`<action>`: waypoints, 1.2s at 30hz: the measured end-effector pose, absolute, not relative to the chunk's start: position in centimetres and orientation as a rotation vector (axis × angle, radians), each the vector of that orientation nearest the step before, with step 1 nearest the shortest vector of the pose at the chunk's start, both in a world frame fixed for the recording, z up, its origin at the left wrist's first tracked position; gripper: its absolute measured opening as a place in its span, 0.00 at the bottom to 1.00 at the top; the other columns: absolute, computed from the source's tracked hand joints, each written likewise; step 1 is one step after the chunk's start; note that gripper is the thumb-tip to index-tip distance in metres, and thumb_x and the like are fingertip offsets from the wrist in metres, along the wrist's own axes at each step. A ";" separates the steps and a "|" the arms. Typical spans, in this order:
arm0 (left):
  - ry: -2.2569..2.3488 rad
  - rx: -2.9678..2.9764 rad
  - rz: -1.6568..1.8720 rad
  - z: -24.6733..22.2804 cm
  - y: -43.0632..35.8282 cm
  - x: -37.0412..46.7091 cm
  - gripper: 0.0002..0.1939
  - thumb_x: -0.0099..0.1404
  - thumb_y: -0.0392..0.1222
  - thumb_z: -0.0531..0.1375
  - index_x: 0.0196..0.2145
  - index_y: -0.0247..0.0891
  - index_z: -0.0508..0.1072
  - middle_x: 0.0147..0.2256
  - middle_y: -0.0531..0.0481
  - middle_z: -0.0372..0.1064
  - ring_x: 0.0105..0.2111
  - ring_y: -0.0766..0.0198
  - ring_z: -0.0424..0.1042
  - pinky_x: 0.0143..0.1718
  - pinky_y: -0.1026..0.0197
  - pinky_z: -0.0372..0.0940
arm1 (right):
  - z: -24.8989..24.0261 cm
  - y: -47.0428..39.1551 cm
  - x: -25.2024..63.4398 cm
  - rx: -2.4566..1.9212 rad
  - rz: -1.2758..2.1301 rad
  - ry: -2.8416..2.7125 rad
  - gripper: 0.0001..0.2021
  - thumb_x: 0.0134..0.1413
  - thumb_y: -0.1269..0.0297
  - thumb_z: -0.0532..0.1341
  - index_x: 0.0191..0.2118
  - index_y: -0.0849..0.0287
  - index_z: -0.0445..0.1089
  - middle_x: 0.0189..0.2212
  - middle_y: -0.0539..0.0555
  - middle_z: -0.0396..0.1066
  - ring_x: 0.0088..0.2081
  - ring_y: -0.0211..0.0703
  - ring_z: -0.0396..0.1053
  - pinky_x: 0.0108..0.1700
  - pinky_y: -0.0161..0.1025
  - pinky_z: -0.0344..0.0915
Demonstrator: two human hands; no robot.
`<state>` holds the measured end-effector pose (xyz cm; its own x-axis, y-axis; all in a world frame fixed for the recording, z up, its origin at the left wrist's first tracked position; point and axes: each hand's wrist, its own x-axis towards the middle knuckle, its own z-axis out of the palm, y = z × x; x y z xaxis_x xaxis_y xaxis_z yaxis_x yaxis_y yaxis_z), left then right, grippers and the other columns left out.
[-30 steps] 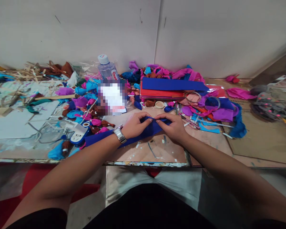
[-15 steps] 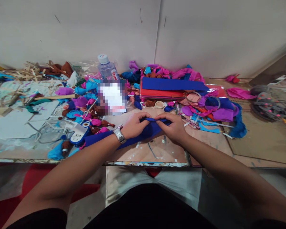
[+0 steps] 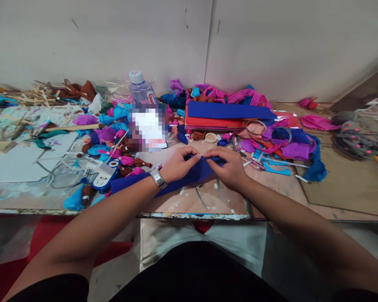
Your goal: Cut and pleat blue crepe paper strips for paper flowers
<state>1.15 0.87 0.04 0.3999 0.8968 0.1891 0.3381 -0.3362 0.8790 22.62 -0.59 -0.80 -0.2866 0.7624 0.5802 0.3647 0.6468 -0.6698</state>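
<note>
Two bare hands work a blue strip [image 3: 201,171] at the front middle of the table [image 3: 220,201]. The left hand [image 3: 181,163] pinches the strip's upper edge between thumb and forefinger; the right hand [image 3: 228,165] pinches the same edge just beside it, the two thumbs nearly meeting. The strip slants leftward from the fingers, passing beneath the left wrist, which bears a metal watch [image 3: 158,178], and its far end lies near a blue-and-white power socket [image 3: 103,179]. Beyond the hands are a small pale ring [image 3: 211,138] and a red stack [image 3: 214,123] with a folded blue sheet [image 3: 229,110] on top. To the left, a pixelated white object [image 3: 149,128] lies in front of a white-capped bottle [image 3: 142,90], beside crumpled coloured bundles [image 3: 106,134]. To the right, a tape roll [image 3: 281,135] rests among purple and blue scraps [image 3: 295,151], near a brown board [image 3: 349,180].
</note>
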 end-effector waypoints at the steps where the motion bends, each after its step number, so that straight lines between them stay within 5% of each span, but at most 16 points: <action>1: 1.055 1.871 0.894 0.1 0.9 1.2 0.16 0.70 0.51 0.60 0.34 0.36 0.76 0.31 0.52 0.73 0.33 0.65 0.68 0.38 0.60 0.62 | -0.8 -0.6 22.6 -0.873 0.502 -1.899 0.07 0.61 0.70 0.64 0.41 0.53 0.79 0.38 0.53 0.80 0.41 0.45 0.78 0.48 0.44 0.73; 36: 1.113 1.790 0.934 -0.5 0.6 1.7 0.15 0.68 0.52 0.63 0.35 0.37 0.79 0.34 0.51 0.77 0.34 0.62 0.72 0.40 0.59 0.65 | -1.0 -0.5 22.8 -0.957 0.350 -2.029 0.04 0.65 0.65 0.63 0.44 0.52 0.75 0.40 0.54 0.78 0.43 0.47 0.76 0.48 0.45 0.71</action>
